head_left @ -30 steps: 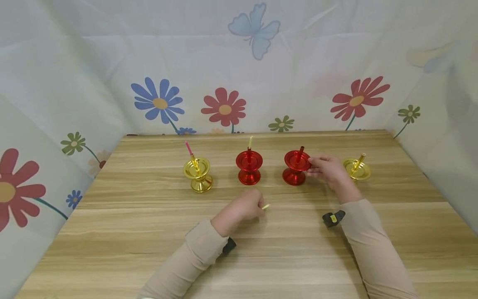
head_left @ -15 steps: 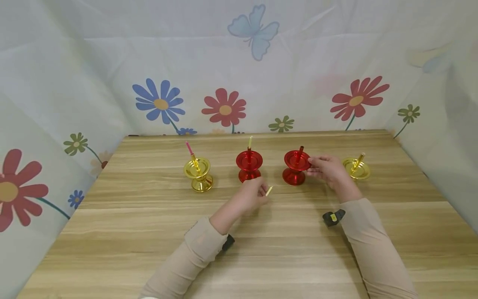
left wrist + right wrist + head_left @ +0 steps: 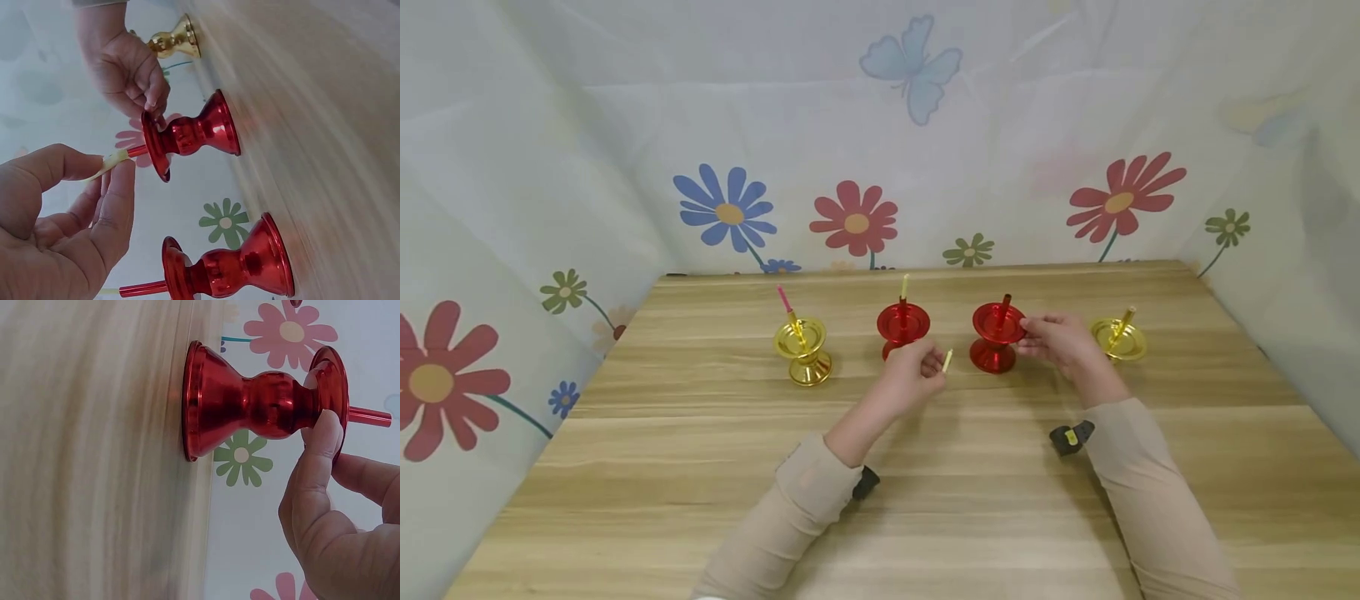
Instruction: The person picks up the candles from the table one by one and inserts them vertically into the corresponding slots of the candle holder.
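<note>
Between thumb and fingers my left hand [image 3: 910, 379] pinches a short pale yellow candle [image 3: 947, 361], raised above the table in front of the red holders. My right hand [image 3: 1063, 346] grips the dish rim of the right-hand red candle holder [image 3: 994, 337], which stands upright on the table. Its red tube [image 3: 370, 417] holds no candle in the right wrist view. Left of it stands another red candle holder [image 3: 901, 321], carrying a yellow candle [image 3: 905, 287]; my left hand partly covers its foot.
A gold candle holder [image 3: 805, 354] with a pink candle [image 3: 784, 298] stands at the left. Behind my right hand is a second gold candle holder [image 3: 1122, 340], partly hidden. The wooden table [image 3: 700, 467] meets a flowered cloth backdrop [image 3: 775, 108].
My left hand has moved up and forward with the candle, which has turned more upright. The right hand keeps its grip on the red holder's rim. The head view has shifted slightly.
</note>
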Demonstrator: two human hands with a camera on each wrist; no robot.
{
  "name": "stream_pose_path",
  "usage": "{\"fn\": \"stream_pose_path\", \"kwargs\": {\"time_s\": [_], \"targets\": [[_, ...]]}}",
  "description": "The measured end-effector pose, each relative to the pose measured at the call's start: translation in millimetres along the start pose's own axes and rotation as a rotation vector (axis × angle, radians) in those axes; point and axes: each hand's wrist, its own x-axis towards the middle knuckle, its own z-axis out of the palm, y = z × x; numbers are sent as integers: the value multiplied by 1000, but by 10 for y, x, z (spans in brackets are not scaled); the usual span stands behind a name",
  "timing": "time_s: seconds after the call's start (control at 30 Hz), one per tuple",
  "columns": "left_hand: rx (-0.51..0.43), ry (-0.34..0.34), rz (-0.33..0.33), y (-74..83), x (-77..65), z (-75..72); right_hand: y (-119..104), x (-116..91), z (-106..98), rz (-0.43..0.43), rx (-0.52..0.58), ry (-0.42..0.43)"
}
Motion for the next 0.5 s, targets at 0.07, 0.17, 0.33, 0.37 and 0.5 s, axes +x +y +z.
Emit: {"fn": "stream_pose_path", "kwargs": {"time_s": [0.07,0.17,0.33,0.37,0.5], "targets": [[-16,8,0,19,37,5,-11,-3,-7,-8,-2,3],[-24,18,1,35,104,11,-25,-4,-4,-14,-3,10],[-37,24,-18,74,206,34,-24,0,19,-15,19,13],[-39,25,-19,82,227,44,-19,3,21,-17,20,14],[-52,27,-11,119,290,93,8,11,12,-20,32,14]]}}
